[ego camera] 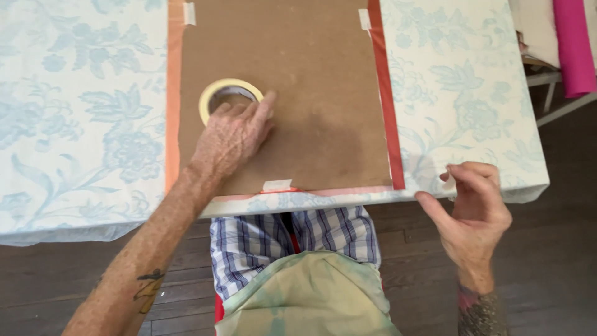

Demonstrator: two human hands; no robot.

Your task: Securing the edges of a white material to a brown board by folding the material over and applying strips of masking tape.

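Head view, left hand: the left hand (233, 138) lies palm down on the brown board (311, 112), at about ten o'clock from the frame's centre. Its fingers are loosely curled, their tips on the near rim of the roll of masking tape (227, 97); they rest on the roll without closing around it.
Head view, tape roll: cream-coloured, flat on the board, just at twelve o'clock from the left hand's knuckles.
Head view, right hand: the right hand (472, 211) sits at four o'clock, at the near edge of the table. Thumb and fingertips are drawn close together as in a pinch; whether they hold anything cannot be told.
Head view, board: it lies on a table with a pale blue flowered cloth (81, 112), with orange-red paper (388, 106) showing along its left, right and near edges. Short strips of tape (277, 185) cross the board's edge at six o'clock and at both far corners.
Head view, wearer: a plaid shirt (249, 242) and a pale apron (311, 292) show at six o'clock, below the table edge.
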